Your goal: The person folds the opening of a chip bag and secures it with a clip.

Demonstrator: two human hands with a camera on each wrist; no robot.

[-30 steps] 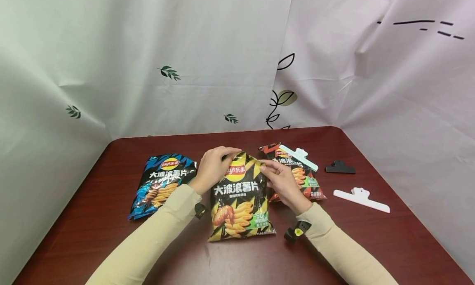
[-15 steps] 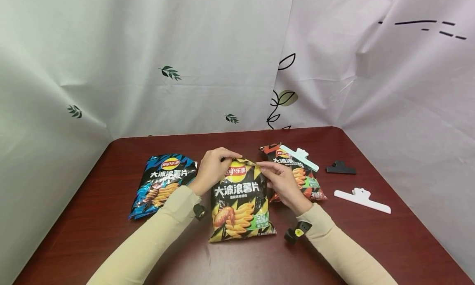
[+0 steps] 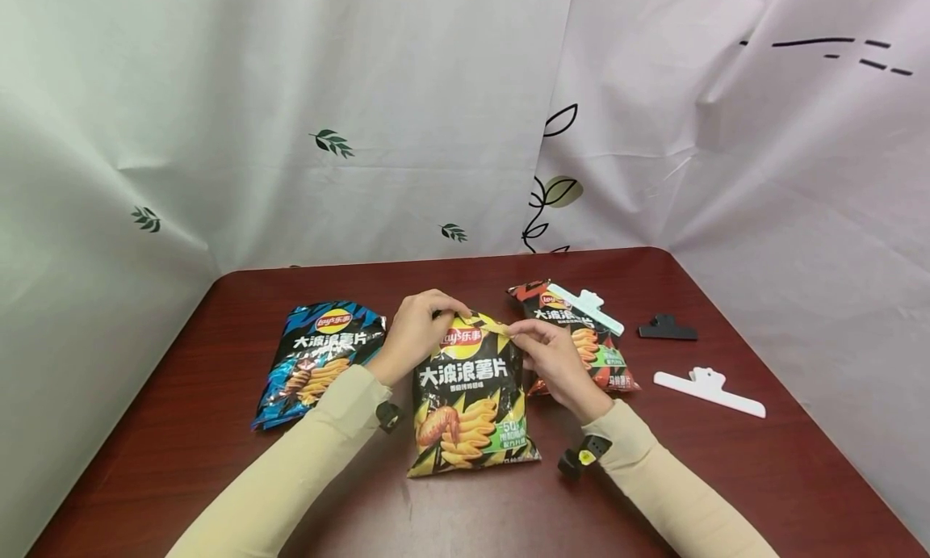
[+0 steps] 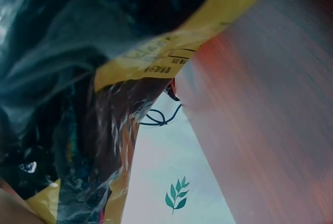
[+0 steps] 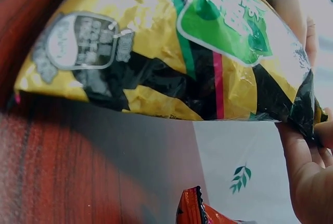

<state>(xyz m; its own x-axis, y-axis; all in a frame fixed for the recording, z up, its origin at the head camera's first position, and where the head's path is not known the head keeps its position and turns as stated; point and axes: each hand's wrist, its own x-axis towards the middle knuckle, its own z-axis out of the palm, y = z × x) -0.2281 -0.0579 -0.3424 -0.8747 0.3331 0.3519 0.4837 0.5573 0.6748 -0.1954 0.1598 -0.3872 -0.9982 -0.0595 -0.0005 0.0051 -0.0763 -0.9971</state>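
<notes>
A yellow-and-black chip bag (image 3: 468, 396) lies in the middle of the dark red table (image 3: 182, 461). My left hand (image 3: 420, 328) pinches its top left corner and my right hand (image 3: 548, 356) pinches its top right corner, the top edge folded down between them. In the right wrist view the bag (image 5: 171, 52) fills the upper frame, with my fingers (image 5: 307, 161) on its corner. The left wrist view shows only the bag's foil (image 4: 104, 78) up close.
A blue chip bag (image 3: 320, 360) lies to the left. At the right lies a red chip bag (image 3: 581, 340) with a pale green clip (image 3: 584, 308) on its top. A black clip (image 3: 666, 329) and a white clip (image 3: 708, 390) lie further right. Cloth walls surround the table.
The yellow bag's top edge has been folded further down; both hands have moved slightly lower on it. The other bags and clips have not moved.
</notes>
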